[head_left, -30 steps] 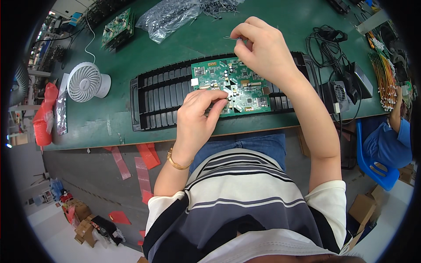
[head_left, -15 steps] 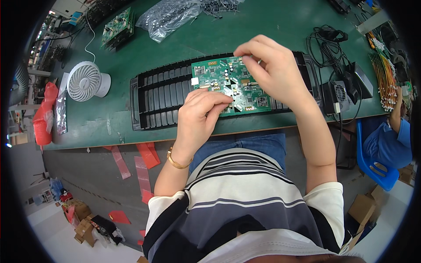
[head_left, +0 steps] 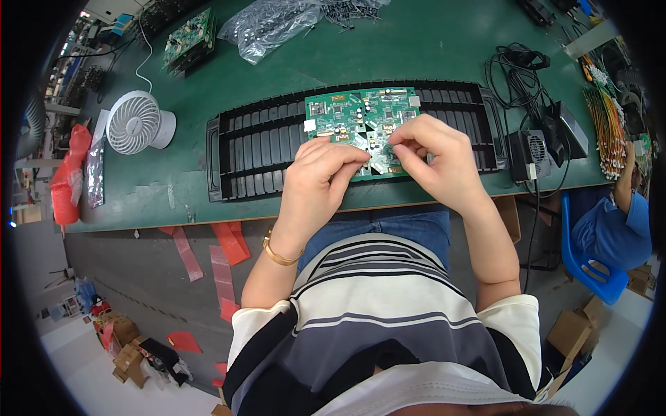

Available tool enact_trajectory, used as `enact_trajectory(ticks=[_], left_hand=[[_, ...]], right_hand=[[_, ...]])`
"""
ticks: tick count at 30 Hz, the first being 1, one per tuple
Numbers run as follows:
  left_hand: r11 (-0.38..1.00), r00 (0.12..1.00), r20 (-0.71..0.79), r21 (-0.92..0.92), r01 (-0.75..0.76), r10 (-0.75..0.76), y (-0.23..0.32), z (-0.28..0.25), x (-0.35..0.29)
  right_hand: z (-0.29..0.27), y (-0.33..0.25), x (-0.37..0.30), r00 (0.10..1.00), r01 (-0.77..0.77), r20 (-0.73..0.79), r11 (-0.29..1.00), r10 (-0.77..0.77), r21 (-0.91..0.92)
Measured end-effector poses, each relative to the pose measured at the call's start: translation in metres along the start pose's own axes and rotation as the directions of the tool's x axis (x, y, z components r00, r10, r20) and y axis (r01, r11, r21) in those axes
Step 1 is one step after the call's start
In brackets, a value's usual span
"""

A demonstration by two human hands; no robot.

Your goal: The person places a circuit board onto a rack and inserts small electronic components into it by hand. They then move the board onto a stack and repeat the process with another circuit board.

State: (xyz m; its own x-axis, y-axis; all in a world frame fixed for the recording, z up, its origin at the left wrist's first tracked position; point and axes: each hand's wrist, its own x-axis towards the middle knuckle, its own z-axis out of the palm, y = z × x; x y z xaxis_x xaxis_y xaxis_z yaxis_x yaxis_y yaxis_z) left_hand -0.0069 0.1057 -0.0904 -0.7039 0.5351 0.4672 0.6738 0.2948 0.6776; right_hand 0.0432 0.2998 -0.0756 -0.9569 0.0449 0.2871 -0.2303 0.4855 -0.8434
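A green circuit board (head_left: 354, 114) with white connectors and small black parts lies across a black slotted tray (head_left: 260, 114) in front of me. My left hand (head_left: 319, 173) rests at the board's near left part, thumb and index finger pinched together over its middle; what they hold, if anything, is too small to make out. Over the right half of the board is my right hand (head_left: 440, 156), thumb and fingertips drawn close together near the surface. Whatever may sit between those fingertips is hidden.
A white fan (head_left: 133, 123) stands at the left, near red wrap (head_left: 69, 177). Another board (head_left: 189, 40) and a clear plastic bag (head_left: 267, 31) lie at the back. Right of the tray are a black adapter (head_left: 531, 154) and cables. A person in blue (head_left: 614, 232) sits far right.
My right hand has moved from the board's far right edge down and nearer, to the right of its middle. The left hand stays in nearly the same place.
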Motion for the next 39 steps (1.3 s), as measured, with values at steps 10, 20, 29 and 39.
enact_trajectory(ticks=[10, 20, 29, 39], left_hand=[[0.993, 0.998, -0.039, 0.105, -0.049, 0.054, -0.001, 0.006, -0.006], [0.991, 0.995, -0.022, 0.103, -0.090, 0.092, 0.004, 0.004, -0.011], [0.982, 0.975, -0.207, 0.154, 0.112, -0.079, -0.004, -0.012, -0.009], [0.935, 0.948, -0.220, 0.219, 0.278, -0.230, -0.012, -0.019, -0.011]], right_hand=[[0.005, 0.000, 0.000, 0.999, 0.045, 0.010, 0.994, -0.044, -0.100], [0.009, 0.003, 0.001, 0.992, 0.123, 0.011, 0.982, -0.123, -0.141], [0.003, -0.002, 0.006, 0.956, 0.283, 0.158, 0.924, -0.248, -0.256], [0.001, -0.005, 0.010, 0.915, 0.390, 0.259, 0.839, -0.308, -0.380]])
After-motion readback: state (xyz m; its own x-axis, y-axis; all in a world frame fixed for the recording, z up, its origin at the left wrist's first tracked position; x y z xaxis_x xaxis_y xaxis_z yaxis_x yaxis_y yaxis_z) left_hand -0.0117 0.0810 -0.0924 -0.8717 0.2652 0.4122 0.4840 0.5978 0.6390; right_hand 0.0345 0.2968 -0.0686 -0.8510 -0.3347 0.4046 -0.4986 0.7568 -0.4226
